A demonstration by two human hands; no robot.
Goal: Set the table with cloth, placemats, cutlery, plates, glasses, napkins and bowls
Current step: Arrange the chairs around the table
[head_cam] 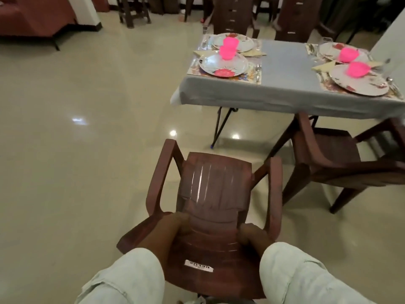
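Observation:
I hold a brown plastic armchair (210, 194) by its backrest. My left hand (166, 229) grips the left edge of the back and my right hand (252, 235) grips the right edge. Ahead on the right stands the table under a pale blue cloth (282, 69). It carries floral placemats (256, 79), flowered plates (223, 65), pink bowls (228, 51) on the plates, folded napkins (255, 53), cutlery (258, 68) and clear glasses (205, 38).
A second brown chair (335, 154) stands tucked at the table's near right side. More dark chairs (232, 16) line the far side. Glossy beige floor (87, 128) stretches to the left. A red sofa (32, 16) is at the far left.

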